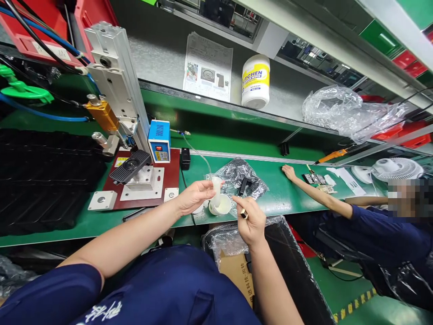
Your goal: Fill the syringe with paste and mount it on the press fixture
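A navy shirt (169, 289) fills the bottom centre. Near mid-frame, the left hand (196, 197) pinches a tube (217, 190) upright at a cup (226, 206), perhaps against drips; the right hand (253, 222) curls round 1 dark part (244, 214), seemingly leaving its index finger free.

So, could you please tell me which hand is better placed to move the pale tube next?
Probably the left hand: its fingers hold the pale tube at the white cup. The right hand is near but apart from the tube, on the cup's other side, one finger extended.
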`<act>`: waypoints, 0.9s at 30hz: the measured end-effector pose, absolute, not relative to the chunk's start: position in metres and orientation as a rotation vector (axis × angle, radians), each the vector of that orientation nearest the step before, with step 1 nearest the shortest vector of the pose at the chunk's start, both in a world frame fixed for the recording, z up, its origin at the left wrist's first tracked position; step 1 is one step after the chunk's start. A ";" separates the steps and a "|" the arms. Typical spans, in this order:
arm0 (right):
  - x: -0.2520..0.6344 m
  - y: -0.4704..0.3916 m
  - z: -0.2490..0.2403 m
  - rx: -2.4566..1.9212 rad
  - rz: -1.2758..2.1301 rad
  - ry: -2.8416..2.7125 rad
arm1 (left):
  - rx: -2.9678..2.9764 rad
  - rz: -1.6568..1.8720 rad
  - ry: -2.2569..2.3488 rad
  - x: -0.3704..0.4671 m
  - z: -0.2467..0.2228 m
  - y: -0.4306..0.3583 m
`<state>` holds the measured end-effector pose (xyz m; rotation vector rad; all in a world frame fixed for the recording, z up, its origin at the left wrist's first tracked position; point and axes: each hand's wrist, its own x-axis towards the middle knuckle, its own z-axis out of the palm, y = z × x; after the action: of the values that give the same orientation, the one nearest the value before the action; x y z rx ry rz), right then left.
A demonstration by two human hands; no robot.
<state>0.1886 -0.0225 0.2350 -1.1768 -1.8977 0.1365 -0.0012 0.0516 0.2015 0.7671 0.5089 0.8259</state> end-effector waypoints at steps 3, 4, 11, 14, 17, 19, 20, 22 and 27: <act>0.181 -0.013 0.237 -1.241 0.134 -1.952 | 0.892 0.837 0.500 0.002 0.205 0.051; 0.179 -0.011 0.237 -1.260 0.132 -1.962 | 0.934 0.835 0.501 0.003 0.206 0.051; 0.173 0.000 0.230 -1.339 0.168 -2.000 | 1.161 0.818 0.499 0.009 0.204 0.055; 0.179 0.002 0.226 -1.387 0.188 -1.938 | 1.344 0.831 0.562 0.011 0.186 0.062; 0.191 0.004 0.220 -1.454 0.154 -1.859 | 1.416 0.933 0.945 0.008 0.150 0.078; 0.200 0.003 0.217 -1.483 0.105 -1.835 | 1.335 1.001 1.421 0.002 0.122 0.096; 0.205 0.003 0.215 -1.495 0.085 -1.832 | 1.331 0.984 1.643 -0.002 0.110 0.107; 0.212 0.001 0.213 -1.517 0.050 -1.832 | 1.356 0.943 1.822 -0.009 0.092 0.132; 0.225 -0.003 0.210 -1.574 0.002 -1.833 | 1.508 0.741 1.930 -0.010 0.075 0.187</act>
<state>0.2249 -0.0028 0.2097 -1.5741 -1.8327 0.0017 -0.0095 0.1874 0.0754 1.5075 1.9304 0.7406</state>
